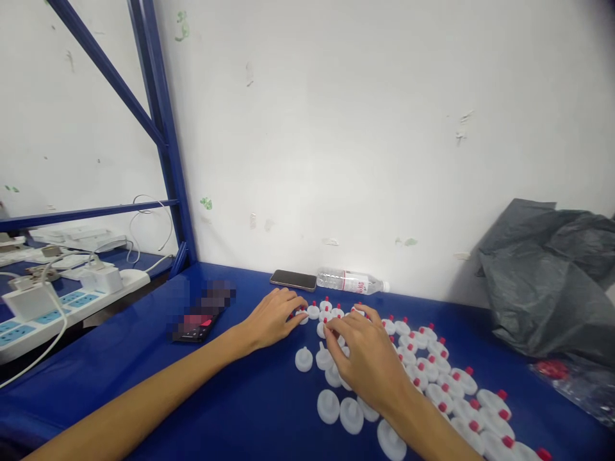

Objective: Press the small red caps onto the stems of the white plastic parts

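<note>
On a blue table [240,397] lie several small white plastic caps [336,410], many of them with a red tip [451,390]. My left hand [271,318] rests palm down at the left end of the group, its fingertips touching the caps there. My right hand [365,355] lies over the middle of the group, its fingers curled and pinched on a small white cap with a red tip [323,328]. What is under the palm is hidden.
A dark phone [293,280] and a lying clear water bottle [353,282] sit by the white wall. A dark device [195,326] lies to the left. A grey plastic bag [548,288] fills the right. Power strips [52,307] and a blue frame [163,134] stand at left.
</note>
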The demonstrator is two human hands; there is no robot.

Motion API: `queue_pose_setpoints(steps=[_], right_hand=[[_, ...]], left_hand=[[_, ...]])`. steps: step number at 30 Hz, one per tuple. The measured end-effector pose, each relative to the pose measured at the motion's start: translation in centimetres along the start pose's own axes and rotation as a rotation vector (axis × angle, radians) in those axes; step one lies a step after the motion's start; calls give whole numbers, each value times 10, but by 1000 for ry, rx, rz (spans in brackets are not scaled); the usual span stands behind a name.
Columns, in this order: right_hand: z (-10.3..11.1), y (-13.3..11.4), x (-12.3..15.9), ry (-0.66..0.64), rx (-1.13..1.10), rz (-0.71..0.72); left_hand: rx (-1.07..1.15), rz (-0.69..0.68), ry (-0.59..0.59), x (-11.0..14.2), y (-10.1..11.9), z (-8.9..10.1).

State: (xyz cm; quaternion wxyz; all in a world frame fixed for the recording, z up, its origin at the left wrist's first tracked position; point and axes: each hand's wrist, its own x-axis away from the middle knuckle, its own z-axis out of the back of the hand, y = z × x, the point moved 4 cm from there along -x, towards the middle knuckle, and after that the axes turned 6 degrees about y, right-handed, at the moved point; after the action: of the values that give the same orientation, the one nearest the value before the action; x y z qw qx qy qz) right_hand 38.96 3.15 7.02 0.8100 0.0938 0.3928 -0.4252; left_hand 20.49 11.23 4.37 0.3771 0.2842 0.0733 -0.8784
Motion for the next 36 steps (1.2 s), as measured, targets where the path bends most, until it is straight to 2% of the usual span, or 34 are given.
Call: queue_pose_setpoints(steps=[4,7,13,15,18,21,24,30,36], right_hand=[[1,1,0,23,20,-27],[3,2,0,60,39,-27],[2,4,1,88,74,1],[0,4,3,78,28,23],[-1,2,4,72,-38,29],[-1,1,4,84,-59,18],[1,1,3,104,-65,36],[2,4,1,116,-31,61],[1,-4,0,54,3,107]], left_hand=[[39,-32,55,-1,0,1],[93,-79,133,-2,5,11],[258,-180,409,0,41,42],[301,-212,476,2,53,47],[320,-280,514,6,61,47],[296,-341,507,9,59,44],[254,-341,487,9,56,41],[158,-222,336,6,56,38],[117,-95,171,5,57,31]])
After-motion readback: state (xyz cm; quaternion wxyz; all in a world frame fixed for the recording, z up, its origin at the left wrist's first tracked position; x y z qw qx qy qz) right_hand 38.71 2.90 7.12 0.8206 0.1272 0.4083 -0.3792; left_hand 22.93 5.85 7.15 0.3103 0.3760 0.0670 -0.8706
